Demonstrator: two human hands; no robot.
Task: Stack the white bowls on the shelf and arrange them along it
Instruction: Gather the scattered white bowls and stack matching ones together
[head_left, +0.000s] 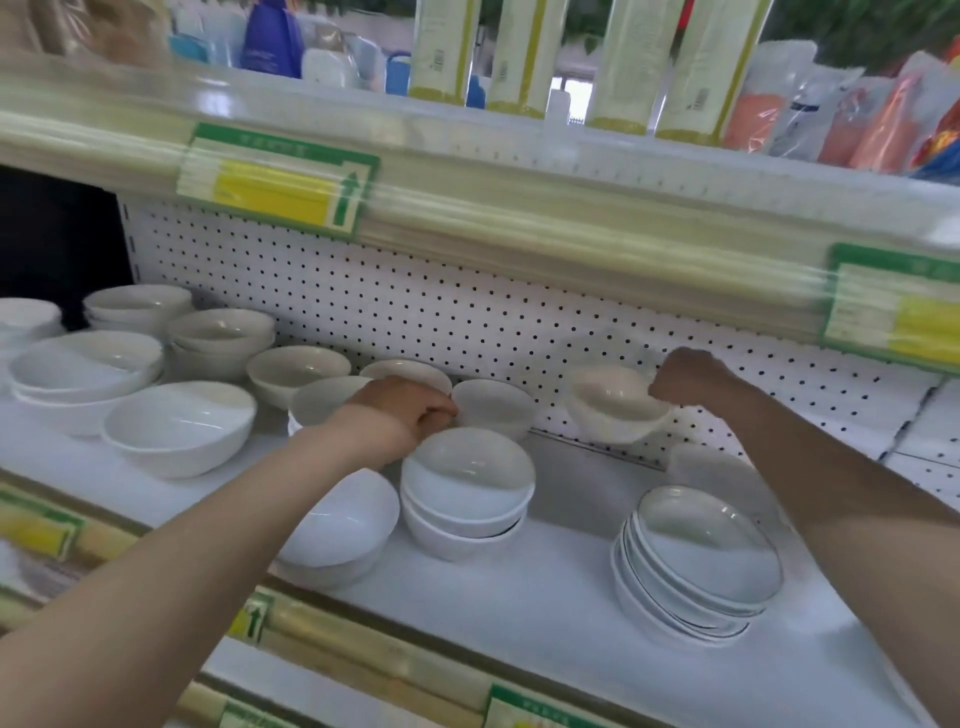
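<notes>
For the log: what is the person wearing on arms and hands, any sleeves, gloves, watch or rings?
Nothing worn shows. The left forearm and right forearm are bare to the frame edge, no sleeve in view. The left hand and right hand are ungloved, with no watch or bracelet at either wrist. Rings are too blurred to rule out.

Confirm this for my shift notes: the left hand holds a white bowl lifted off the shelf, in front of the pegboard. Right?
Not the left: the head view shows the right hand holding the lifted white bowl by its rim, off the shelf and in front of the pegboard. The left hand pinches the rim of a second white bowl further left.
</notes>
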